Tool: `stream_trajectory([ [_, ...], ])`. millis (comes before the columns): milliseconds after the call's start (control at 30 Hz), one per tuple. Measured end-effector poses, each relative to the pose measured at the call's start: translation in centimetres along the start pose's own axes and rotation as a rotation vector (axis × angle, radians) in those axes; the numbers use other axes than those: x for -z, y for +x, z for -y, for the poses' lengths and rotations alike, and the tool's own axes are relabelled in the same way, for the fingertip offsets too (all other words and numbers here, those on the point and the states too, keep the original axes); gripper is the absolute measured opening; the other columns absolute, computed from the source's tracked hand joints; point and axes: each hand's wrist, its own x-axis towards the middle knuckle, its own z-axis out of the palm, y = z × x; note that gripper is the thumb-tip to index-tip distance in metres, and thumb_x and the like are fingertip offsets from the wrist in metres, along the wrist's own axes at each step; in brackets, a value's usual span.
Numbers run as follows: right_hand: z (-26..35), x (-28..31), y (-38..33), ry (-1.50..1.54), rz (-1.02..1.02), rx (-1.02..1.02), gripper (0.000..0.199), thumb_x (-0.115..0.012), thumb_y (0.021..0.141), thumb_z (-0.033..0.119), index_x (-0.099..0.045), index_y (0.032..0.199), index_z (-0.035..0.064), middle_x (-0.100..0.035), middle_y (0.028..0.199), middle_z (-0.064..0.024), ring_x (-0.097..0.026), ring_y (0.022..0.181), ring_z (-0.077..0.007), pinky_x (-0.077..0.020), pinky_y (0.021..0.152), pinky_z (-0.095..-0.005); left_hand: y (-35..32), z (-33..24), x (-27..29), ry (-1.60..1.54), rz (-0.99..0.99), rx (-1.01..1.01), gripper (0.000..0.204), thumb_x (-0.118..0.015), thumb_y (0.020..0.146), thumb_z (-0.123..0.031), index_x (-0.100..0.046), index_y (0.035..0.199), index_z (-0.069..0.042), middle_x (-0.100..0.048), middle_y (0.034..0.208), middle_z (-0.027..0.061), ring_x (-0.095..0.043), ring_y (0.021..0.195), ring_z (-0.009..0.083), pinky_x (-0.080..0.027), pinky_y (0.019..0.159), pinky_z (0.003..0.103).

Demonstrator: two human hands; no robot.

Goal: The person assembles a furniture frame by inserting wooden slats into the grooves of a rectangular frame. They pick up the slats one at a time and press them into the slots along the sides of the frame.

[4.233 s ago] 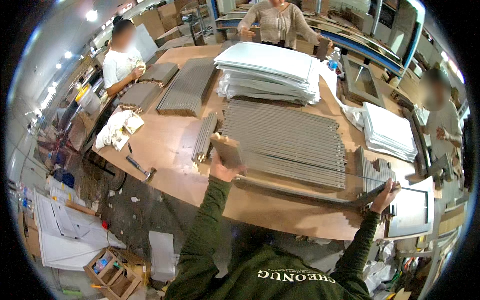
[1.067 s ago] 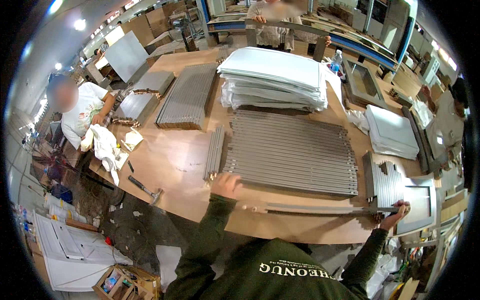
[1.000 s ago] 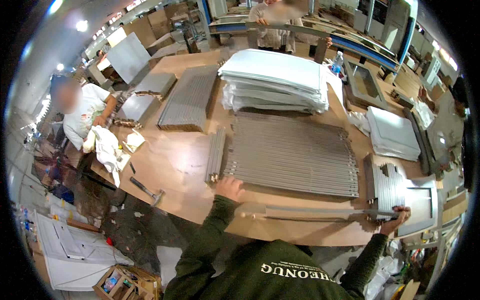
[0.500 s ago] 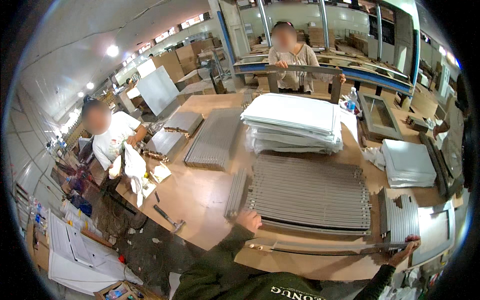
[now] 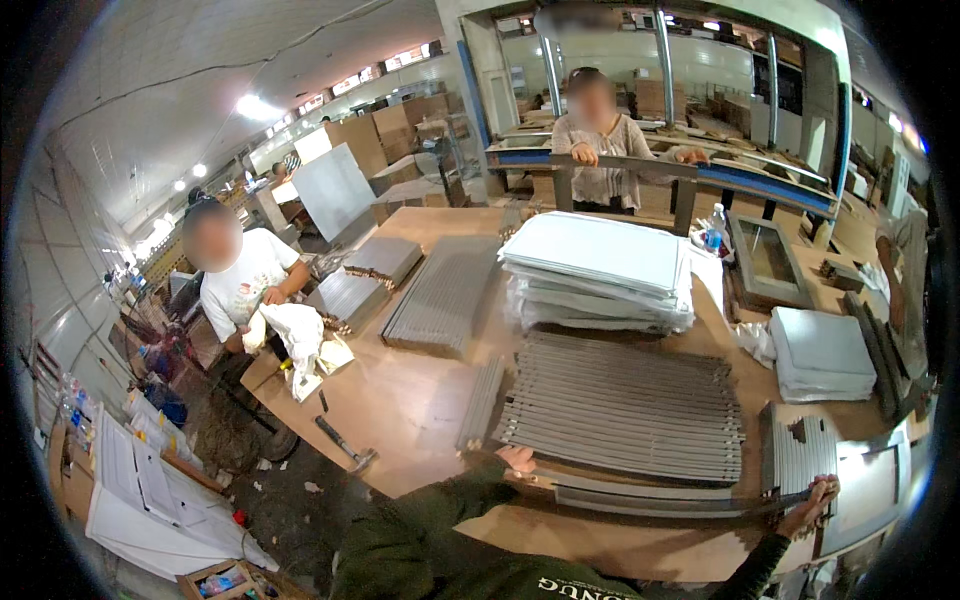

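Note:
A long grey frame rail (image 5: 660,499) lies crosswise in front of me, along the near side of a wide stack of similar grey rails (image 5: 625,410). My right hand (image 5: 822,492) is closed around the rail's right end, beside a smaller stack of grey strips (image 5: 803,450). At the rail's left end, my left hand (image 5: 517,460) has its fingers bent over it, close to the wide stack's near left corner; the sleeve hides part of this grip. A narrow bundle of grey strips (image 5: 481,403) lies just beyond my left hand.
A hammer (image 5: 345,445) lies near the table's left edge (image 5: 420,470). White panels (image 5: 600,245) are piled behind the rails. Left, a co-worker (image 5: 245,280) handles white cloth; across the table another person (image 5: 600,140) holds a grey frame. A bottle (image 5: 715,230) stands far right.
My left hand has moved slightly right and down, from the stack's corner to the rail's left end. The rail has turned to show a broader face. My right hand keeps its hold.

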Motion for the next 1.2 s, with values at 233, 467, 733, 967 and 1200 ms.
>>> stream_trajectory([
  [233, -2.3, 0.0, 0.5, 0.195, 0.077, -0.019, 0.034, -0.047, 0.088, 0.030, -0.044, 0.107, 0.0024, -0.045, 0.096, -0.0091, -0.043, 0.090, -0.0184, -0.0342, 0.085, -0.0330, -0.3, -0.3, 6.7, -0.263, 0.231, 0.385, 0.029, -0.060, 0.076, -0.032, -0.049, 0.090, -0.010, -0.057, 0.084, 0.0129, -0.056, 0.075, 0.0315, -0.045, 0.068, 0.039],
  [467, -1.6, -2.0, 0.4, 0.314, -0.053, -0.024, 0.038, -0.048, 0.089, 0.034, -0.043, 0.109, 0.0024, -0.043, 0.095, -0.0068, -0.042, 0.090, -0.0192, -0.0332, 0.089, -0.0317, -5.4, -6.3, 24.1, 0.043, -0.459, 0.218, 0.046, -0.075, 0.054, -0.025, -0.057, 0.094, -0.013, -0.060, 0.085, 0.0063, -0.060, 0.076, 0.0250, -0.049, 0.064, 0.034],
  [733, -0.6, -4.5, -1.1, 0.394, 0.173, -0.086, 0.037, -0.056, 0.085, 0.030, -0.042, 0.109, 0.0053, -0.041, 0.094, -0.0025, -0.041, 0.088, -0.0159, -0.0353, 0.081, -0.0302, -5.2, -11.4, 29.8, 0.164, -0.920, 0.134, 0.045, -0.076, 0.054, -0.026, -0.062, 0.092, -0.010, -0.061, 0.084, 0.0085, -0.060, 0.073, 0.0257, -0.050, 0.065, 0.035],
  [967, 7.1, -7.3, -4.0, 0.268, 0.455, -0.094, 0.054, -0.070, 0.071, 0.031, -0.039, 0.105, 0.0027, -0.046, 0.085, -0.0048, -0.047, 0.076, -0.0150, -0.0425, 0.070, -0.0311, -2.8, -12.7, 27.9, 0.194, -0.840, -0.001, 0.043, -0.074, 0.058, -0.026, -0.063, 0.095, -0.008, -0.060, 0.084, 0.0089, -0.057, 0.071, 0.0277, -0.046, 0.063, 0.037],
  [1200, -0.7, -7.4, -2.5, 0.097, 0.335, 0.103, 0.074, -0.070, 0.068, 0.029, -0.028, 0.120, -0.0054, -0.045, 0.103, -0.0186, -0.045, 0.096, -0.0305, -0.0354, 0.088, -0.0354, -0.5, -11.6, 26.6, 0.205, -0.777, -0.089, 0.048, -0.073, 0.061, -0.027, -0.060, 0.101, -0.003, -0.060, 0.087, 0.0168, -0.057, 0.074, 0.0336, -0.046, 0.068, 0.041],
])
